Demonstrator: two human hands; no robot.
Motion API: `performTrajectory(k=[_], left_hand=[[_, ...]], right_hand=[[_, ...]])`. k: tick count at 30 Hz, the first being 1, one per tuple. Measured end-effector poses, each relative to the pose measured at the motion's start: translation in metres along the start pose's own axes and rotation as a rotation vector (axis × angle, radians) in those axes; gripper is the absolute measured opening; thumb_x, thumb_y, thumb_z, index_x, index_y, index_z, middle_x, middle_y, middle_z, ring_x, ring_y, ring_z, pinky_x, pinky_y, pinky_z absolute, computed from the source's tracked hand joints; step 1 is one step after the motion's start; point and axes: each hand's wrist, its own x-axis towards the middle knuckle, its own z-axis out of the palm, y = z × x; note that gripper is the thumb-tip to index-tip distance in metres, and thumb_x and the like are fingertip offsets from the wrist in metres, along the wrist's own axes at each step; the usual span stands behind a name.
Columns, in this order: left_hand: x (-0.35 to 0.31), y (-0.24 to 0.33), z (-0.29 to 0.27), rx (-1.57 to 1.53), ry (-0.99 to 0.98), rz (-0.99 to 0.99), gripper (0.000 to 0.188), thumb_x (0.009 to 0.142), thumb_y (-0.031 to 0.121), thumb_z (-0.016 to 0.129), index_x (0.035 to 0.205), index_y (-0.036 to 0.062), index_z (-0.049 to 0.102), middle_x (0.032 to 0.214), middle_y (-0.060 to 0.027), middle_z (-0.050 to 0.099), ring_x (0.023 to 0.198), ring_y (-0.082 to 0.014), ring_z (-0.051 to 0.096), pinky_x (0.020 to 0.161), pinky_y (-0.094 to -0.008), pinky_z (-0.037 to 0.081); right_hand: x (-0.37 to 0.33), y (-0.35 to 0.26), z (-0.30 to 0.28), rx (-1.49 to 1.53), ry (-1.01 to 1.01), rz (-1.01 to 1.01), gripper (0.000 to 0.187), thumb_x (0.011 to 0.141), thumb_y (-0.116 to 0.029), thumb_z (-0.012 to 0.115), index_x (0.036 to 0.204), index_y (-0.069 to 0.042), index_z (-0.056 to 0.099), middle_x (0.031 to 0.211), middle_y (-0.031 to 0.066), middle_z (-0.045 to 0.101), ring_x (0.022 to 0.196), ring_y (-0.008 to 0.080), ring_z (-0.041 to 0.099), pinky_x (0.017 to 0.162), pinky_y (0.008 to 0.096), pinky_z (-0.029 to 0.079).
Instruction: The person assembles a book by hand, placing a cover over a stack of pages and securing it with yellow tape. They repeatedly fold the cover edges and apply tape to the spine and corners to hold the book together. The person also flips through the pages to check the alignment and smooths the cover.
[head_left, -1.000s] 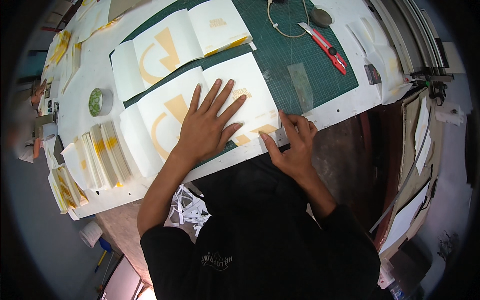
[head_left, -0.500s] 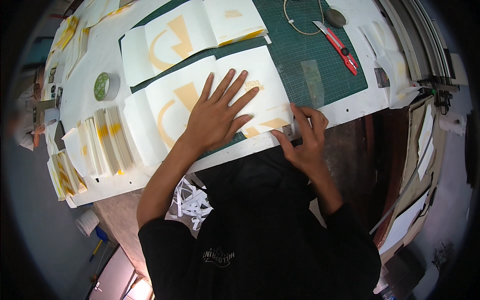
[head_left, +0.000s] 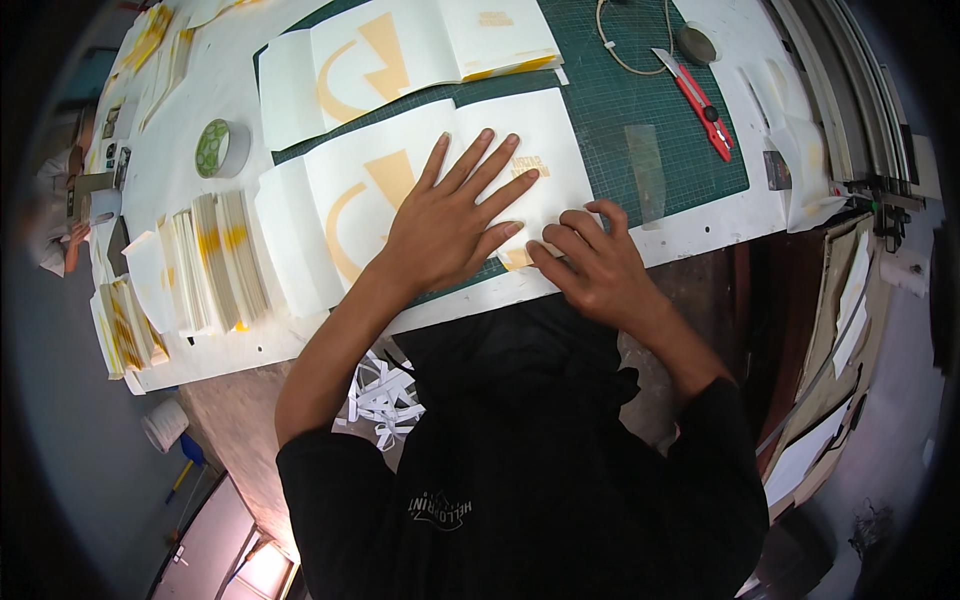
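Spread flat over a white folded paper sheet (head_left: 350, 165) with pale orange print, my left hand (head_left: 445, 220) presses it down, fingers wide apart. My right hand (head_left: 590, 255) is at the sheet's near right corner, its fingers curled and thumb and fingertips close together on the paper edge. The orange patch at that corner is mostly covered by these fingers. Under the sheet lies a green cutting mat (head_left: 690, 175). A second printed sheet (head_left: 425, 40) with the same design lies just beyond, a yellow edge on its near right side.
A red utility knife (head_left: 697, 105) lies on the mat's right side, near a cord loop and a round dark object (head_left: 697, 44). A tape roll (head_left: 222, 148) and folded paper stacks (head_left: 215, 260) stand left. Paper strips (head_left: 385, 400) lie below the table. Another person sits far left.
My right hand has moved in leftward over the sheet's near corner, its fingers curling more. The left hand keeps its place on the paper. The whole view has shifted slightly.
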Motion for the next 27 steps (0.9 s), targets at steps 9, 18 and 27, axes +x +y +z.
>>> performTrajectory(k=[9,18,27], left_hand=[[0.000,-0.001,0.002,-0.019,0.005,0.001,0.055,0.110,0.040,0.048,0.162,0.0237,0.046,0.174,-0.0117,0.028,0.163,-0.0342,0.020,0.132,-0.0593,0.009],[0.000,-0.009,0.003,-0.126,-0.007,-0.026,0.053,0.110,0.028,0.044,0.161,0.0148,0.045,0.173,-0.0126,0.032,0.163,-0.0328,0.020,0.133,-0.0576,0.005],[0.000,-0.018,-0.005,-0.296,0.001,0.030,0.073,0.100,0.051,0.064,0.161,0.0156,0.045,0.173,-0.0118,0.033,0.163,-0.0341,0.019,0.133,-0.0583,0.004]], right_hand=[[0.006,0.002,0.007,0.077,-0.059,-0.058,0.025,0.086,-0.009,0.080,0.110,-0.005,0.073,0.105,0.0110,0.064,0.108,0.0267,0.062,0.103,0.0543,0.047],[0.040,0.013,-0.004,0.386,-0.200,0.314,0.013,0.089,-0.014,0.084,0.095,-0.003,0.079,0.098,0.0153,0.074,0.098,0.0290,0.069,0.097,0.0467,0.047],[0.052,0.016,-0.006,0.340,-0.313,0.448,0.017,0.085,-0.015,0.087,0.089,-0.003,0.076,0.090,0.0164,0.076,0.093,0.0288,0.071,0.092,0.0456,0.045]])
